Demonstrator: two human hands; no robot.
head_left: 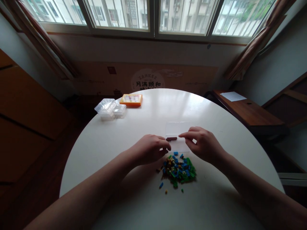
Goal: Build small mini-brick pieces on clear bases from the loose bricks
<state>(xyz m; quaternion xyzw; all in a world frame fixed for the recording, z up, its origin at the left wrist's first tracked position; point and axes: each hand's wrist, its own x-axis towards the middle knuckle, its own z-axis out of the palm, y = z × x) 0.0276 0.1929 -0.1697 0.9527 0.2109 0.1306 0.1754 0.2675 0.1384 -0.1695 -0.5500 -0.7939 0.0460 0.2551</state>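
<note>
Dark-red studded plastic bricks (171, 139) in clear, flat rectangular plastic tray (183, 146), on smooth white round table (96, 159). Left hand (153, 147), fingers curled, at bricks' left end; grip unclear. Right hand (201, 140) partly open, index extended near right end. Blue, green, yellow brick pile (179, 169) nearer. Orange-edged box (131, 100) far left.

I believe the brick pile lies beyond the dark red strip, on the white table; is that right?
Not quite: the head view shows the brick pile nearer the person than the dark red strip, though it does lie on the white table.
</note>
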